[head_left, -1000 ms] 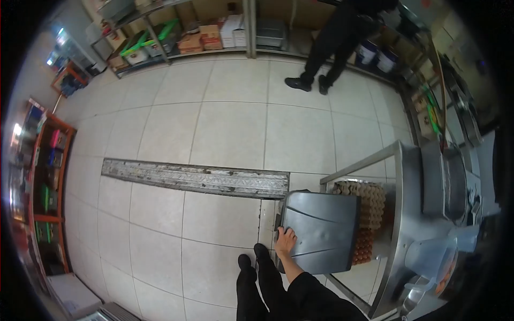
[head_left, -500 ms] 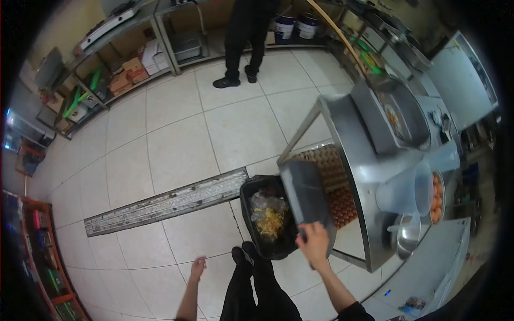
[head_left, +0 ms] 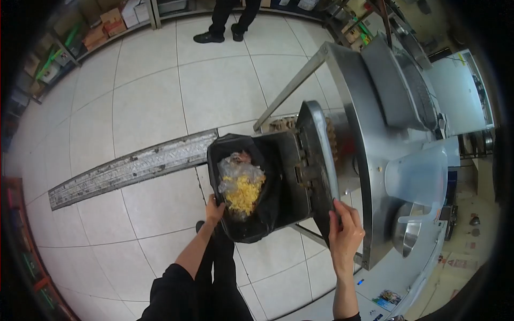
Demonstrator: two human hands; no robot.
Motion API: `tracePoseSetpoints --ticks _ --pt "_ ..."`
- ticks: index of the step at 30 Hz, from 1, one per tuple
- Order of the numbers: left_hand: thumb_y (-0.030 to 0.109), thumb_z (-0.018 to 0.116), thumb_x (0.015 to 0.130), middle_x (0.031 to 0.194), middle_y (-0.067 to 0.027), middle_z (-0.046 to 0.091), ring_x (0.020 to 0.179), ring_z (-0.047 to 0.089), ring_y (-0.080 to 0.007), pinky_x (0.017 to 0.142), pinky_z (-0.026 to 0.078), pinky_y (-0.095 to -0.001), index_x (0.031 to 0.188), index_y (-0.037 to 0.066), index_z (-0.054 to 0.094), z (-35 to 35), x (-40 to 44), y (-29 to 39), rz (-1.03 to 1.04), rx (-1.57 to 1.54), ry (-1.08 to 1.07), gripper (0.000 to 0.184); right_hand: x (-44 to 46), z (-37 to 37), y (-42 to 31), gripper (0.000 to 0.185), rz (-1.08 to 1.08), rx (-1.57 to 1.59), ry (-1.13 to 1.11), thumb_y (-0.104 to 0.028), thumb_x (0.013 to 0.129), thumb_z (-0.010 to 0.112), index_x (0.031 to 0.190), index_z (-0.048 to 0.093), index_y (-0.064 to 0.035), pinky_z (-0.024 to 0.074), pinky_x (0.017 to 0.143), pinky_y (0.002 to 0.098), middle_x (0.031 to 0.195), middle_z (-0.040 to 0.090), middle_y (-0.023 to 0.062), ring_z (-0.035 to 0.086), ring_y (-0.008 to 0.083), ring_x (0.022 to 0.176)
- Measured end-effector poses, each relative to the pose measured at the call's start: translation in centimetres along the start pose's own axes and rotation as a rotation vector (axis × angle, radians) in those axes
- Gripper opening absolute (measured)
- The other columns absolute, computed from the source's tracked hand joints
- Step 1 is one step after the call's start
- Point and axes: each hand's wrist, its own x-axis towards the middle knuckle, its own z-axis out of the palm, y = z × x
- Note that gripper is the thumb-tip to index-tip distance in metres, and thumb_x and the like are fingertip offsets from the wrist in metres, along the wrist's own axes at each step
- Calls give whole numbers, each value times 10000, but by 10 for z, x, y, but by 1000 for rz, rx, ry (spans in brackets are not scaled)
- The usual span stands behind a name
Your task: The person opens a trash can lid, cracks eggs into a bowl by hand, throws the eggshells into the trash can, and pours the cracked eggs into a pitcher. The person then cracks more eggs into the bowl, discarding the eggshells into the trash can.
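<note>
A dark trash bin (head_left: 292, 179) stands on the floor in front of me, its lid (head_left: 321, 155) swung up toward the steel table. My right hand (head_left: 347, 235) pinches the near end of the lid's edge. At the bin's near left corner, my left hand (head_left: 215, 209) has its fingers closed over the rim, where a black garbage bag (head_left: 254, 230) lines it. Crumpled clear plastic (head_left: 234, 168) and yellow food scraps (head_left: 243, 195) lie inside the bag. The bag has pulled away from the lid side, so part of the bin's inner wall shows.
Right of the bin stands a steel table (head_left: 356, 123) with a deep metal pan (head_left: 393, 88), a translucent pitcher (head_left: 412, 179) and a metal bowl (head_left: 408, 235). Egg trays (head_left: 284, 124) sit beneath it. A floor drain grate (head_left: 134, 166) runs leftward. Another person's shoes (head_left: 209, 37) show farther off.
The lid has swung further up and back, with my right hand still on it. My left hand has come from the side onto the bin's rim. My view has shifted closer over the bin.
</note>
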Motion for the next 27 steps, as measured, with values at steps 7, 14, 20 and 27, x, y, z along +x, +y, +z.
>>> tracePoseSetpoints --ticks 7,14,20,27 --pt "171 652 758 977 -263 613 938 596 -431 756 473 -461 1083 -21 437 -14 -55 -36 52 143 43 435 20 -27 26 193 -27 -41 50 0 822 623 1008 656 -41 535 656 352 995 663 152 672 297 830" --pt "179 596 805 1093 -277 580 1077 544 -428 880 446 -410 1223 -61 354 12 -147 -91 -238 -7 154 540 42 -6 18 164 -267 23 110 21 824 617 977 644 -30 545 715 356 1024 660 177 675 315 867" --pt "121 567 820 1263 -273 462 1192 445 -419 1008 340 -371 1337 -73 298 85 -185 -146 -325 -116 407 614 84 16 -14 185 -382 209 82 51 797 607 962 639 -28 538 691 336 1002 670 156 675 305 835" --pt "204 605 832 1308 -316 401 1227 404 -406 1091 222 -359 1366 -147 140 204 -190 -127 -431 -517 439 790 156 57 -46 100 -630 342 179 26 777 590 855 608 -33 501 613 398 827 669 138 649 330 740"
